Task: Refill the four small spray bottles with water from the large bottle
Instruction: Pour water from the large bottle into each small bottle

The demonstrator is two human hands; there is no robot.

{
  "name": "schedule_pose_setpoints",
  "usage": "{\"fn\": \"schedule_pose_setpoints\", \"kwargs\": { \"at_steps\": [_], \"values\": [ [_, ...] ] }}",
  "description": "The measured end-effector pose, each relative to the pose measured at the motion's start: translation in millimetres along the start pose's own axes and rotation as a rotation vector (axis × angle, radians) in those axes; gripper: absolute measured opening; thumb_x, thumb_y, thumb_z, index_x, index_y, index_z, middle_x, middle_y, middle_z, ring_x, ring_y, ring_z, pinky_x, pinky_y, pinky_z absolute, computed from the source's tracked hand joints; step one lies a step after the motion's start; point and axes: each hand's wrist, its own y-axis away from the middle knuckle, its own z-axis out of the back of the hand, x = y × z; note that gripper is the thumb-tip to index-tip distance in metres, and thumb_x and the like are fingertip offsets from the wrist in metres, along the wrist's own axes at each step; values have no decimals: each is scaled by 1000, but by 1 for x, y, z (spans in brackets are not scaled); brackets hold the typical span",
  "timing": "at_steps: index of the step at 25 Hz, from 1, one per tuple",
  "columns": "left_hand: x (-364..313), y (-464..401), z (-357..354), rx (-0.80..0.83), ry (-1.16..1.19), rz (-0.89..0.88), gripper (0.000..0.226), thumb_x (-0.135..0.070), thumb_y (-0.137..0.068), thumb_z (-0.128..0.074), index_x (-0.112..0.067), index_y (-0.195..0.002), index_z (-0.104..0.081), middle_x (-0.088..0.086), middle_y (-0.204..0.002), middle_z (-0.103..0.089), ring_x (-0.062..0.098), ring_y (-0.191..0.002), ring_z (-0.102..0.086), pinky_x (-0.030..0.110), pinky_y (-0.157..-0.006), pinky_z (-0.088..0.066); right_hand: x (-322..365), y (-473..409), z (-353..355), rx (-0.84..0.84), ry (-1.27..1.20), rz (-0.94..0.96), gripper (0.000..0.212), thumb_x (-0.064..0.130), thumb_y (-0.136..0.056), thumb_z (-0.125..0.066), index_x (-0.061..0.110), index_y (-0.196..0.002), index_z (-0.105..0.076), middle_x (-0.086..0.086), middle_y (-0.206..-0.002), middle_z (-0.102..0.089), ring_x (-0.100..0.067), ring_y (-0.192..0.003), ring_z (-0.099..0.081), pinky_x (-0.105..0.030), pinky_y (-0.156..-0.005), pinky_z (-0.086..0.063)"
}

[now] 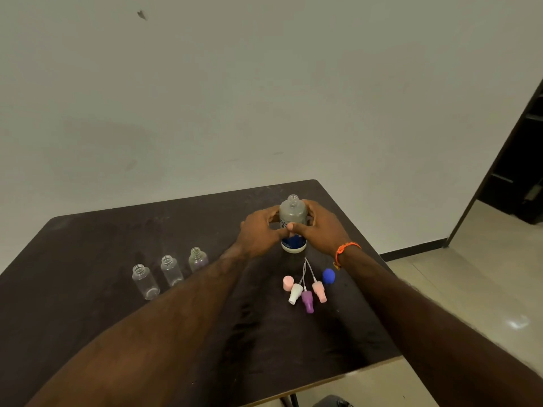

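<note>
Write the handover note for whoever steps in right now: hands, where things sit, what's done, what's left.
Hands: left hand and right hand both grip the large bottle, upright on the table, cap off.
Things: three small bottles, open and apparently empty, stand in a row to the left. The fourth is not visible. Spray tops and a pink cap lie near the front edge; the blue cap lies beside them.
Done: all visible bottles opened.
Left: pour water into each small bottle, find the fourth, screw the tops back on.
</note>
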Motion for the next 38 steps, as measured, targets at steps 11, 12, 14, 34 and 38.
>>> {"fn": "schedule_pose_setpoints", "kwargs": {
  "at_steps": [11, 12, 14, 34, 38],
  "values": [
    [-28, 106, 105, -33, -25, -30, 45, -38, -70, -94, -28, -111, -79, -14, -100, -80, 2, -95, -74, 32, -92, -59, 93, 71, -29, 69, -39, 163, 57, 46, -72, -82, 30, -123, -60, 13, -117, -67, -7, -106, -63, -36, -95, -54],
    [-27, 118, 107, -20, -24, -19, 46, -37, -70, -95, -26, -111, -79, -13, -100, -80, 2, -95, -74, 30, -91, -59, 94, 81, -36, 83, -38, 165, 61, 47, -72, -82, 28, -126, -60, 11, -119, -67, -8, -107, -64, -37, -95, -54],
    [-21, 141, 107, -5, -29, 4, 48, -37, -68, -97, -24, -111, -79, -12, -101, -80, 3, -94, -74, 28, -89, -59, 92, 100, -50, 103, -40, 159, 64, 49, -71, -82, 28, -127, -59, 11, -119, -67, -9, -107, -64, -38, -95, -55],
    [-1, 199, 145, -162, -275, -38, 72, -56, -76, -88, -24, -137, -67, -13, -115, -76, -1, -108, -63, 27, -100, -48, 62, 138, -82, 227, -132, 119, 62, 52, -81, -75, 38, -132, -44, 11, -136, -57, -15, -125, -56, -44, -105, -48],
    [30, 228, 162, -230, -237, 118, 77, -59, -71, -91, -24, -135, -68, -14, -116, -75, -4, -106, -66, 16, -93, -46, 61, 139, -83, 210, -130, 119, 59, 46, -84, -76, 38, -132, -44, 14, -133, -56, -13, -124, -56, -42, -105, -48]
  ]
}}
